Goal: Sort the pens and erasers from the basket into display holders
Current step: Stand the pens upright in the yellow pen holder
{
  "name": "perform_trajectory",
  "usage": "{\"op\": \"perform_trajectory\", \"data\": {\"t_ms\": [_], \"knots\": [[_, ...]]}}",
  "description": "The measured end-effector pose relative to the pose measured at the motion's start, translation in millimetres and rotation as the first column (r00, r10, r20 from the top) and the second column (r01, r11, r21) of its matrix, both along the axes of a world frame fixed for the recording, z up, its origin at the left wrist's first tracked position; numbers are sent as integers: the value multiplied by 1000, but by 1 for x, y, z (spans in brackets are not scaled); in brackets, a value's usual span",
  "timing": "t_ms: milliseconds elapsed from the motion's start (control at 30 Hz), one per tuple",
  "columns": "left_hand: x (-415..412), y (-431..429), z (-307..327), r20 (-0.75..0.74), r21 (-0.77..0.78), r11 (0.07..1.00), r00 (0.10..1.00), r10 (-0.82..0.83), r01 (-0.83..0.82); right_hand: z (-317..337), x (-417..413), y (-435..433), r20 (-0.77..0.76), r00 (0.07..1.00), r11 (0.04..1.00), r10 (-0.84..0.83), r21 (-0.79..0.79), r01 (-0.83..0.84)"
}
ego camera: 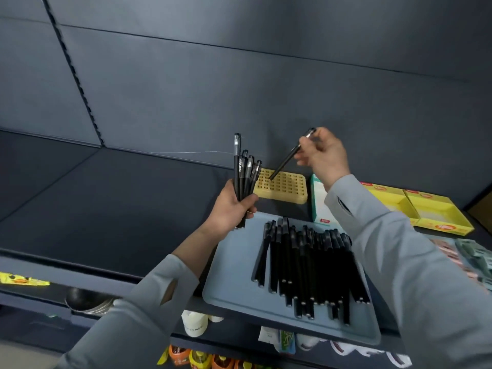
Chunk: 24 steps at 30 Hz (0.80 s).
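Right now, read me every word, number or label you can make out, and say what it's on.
"TEST 2": white print on one barrel in the bunch of pens the left hand holds; what follows is blurred.
"OME": end of a word on the white bottle below the shelf; its start is unclear.
Red labels on the yellow boxes and the teal box: too blurred to read.
Single pen in the right hand: no readable print.

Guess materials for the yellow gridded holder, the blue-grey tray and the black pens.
Yellow holder: likely moulded plastic, matte; uniform grid of holes, rounded edges.
Tray: probably plastic, smooth satin; soft rounded rim, faint sheen.
Pens: matte black plastic barrels by the look; see-through caps on those in the left hand, with glossy glints.
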<state>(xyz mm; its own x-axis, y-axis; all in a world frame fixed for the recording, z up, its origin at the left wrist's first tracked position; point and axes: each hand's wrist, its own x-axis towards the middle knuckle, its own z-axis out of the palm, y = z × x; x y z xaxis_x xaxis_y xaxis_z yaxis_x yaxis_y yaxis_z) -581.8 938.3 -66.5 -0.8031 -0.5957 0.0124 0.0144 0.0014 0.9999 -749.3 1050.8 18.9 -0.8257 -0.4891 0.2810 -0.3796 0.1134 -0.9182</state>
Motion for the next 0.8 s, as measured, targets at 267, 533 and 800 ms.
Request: {"op": "perform_trajectory", "data": {"t_ms": [267,533,800], "knots": [[-15,-18,1,7,-40,999,999,37,-37,-23,-46,-61,-173,980,988,102,130,-80],[-23,-30,7,-23,26,1000,1000,7,-6,-35,-56,-83,-239,962,968,129,239,-71],[-37,-36,9,-91,134,990,995,-41,53,-47,-55,-81,-341,938,954,57,295,49]]}}
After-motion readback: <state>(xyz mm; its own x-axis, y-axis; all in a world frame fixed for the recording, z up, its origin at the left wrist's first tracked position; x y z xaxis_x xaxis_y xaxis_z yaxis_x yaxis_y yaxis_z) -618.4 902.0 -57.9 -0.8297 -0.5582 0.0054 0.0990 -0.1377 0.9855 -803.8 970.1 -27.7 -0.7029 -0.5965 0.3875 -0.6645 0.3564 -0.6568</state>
